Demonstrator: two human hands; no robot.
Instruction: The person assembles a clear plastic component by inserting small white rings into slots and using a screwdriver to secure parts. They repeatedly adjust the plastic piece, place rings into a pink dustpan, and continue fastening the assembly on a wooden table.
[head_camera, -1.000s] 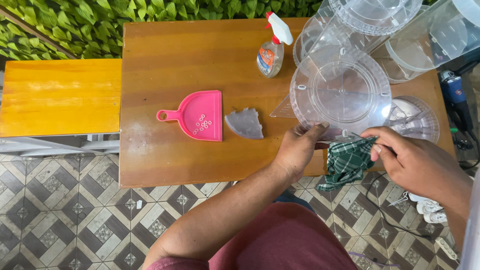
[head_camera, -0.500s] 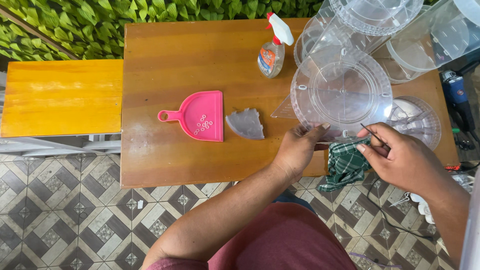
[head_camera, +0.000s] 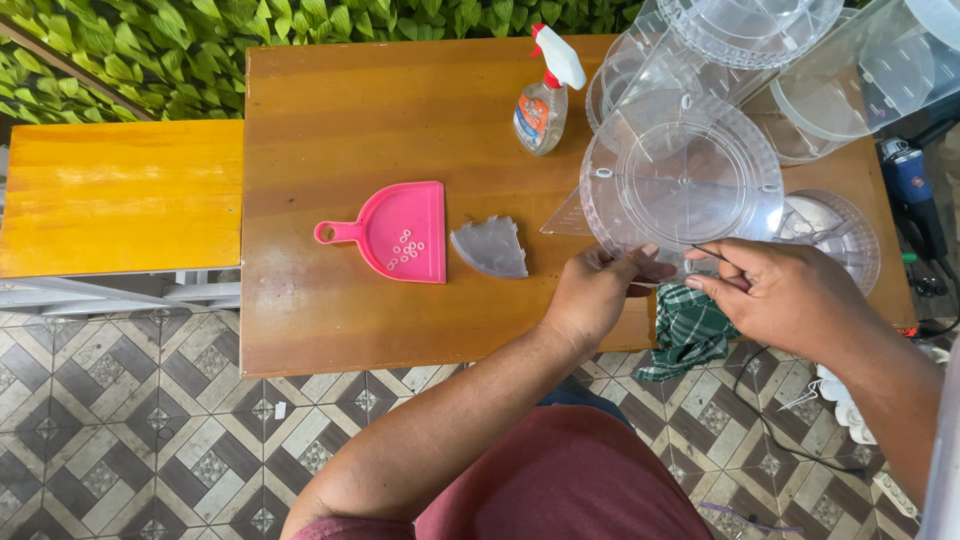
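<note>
Nearest you, your left hand (head_camera: 600, 300) is curled at the near edge of the table (head_camera: 330, 330), fingertips pinching the near rim of the clear round plastic tray (head_camera: 682, 180). Your right hand (head_camera: 785, 295) sits just beside it, thumb and forefinger pressed together on something thin and dark, maybe a wire or small tool; too fine to tell. Under that hand a green checked cloth (head_camera: 690, 335) hangs off the near edge.

The tray lies toward the table's right side, tilted, its near rim lifted in your grip and its broad face turned up at you. Being round, it has no real long axis; its flat plane leans away toward the far edge.

By the look of it, you're steadying the tray while working a small part at its near rim. The next move likely wants a firm left grip and a fine, careful right pinch.

Further left, a clear wedge-shaped piece (head_camera: 490, 248) and a pink dustpan (head_camera: 395, 232) with small white rings in it. Beyond, a spray bottle (head_camera: 545, 95), and more clear covers (head_camera: 760, 30) stacked at the far right corner.
</note>
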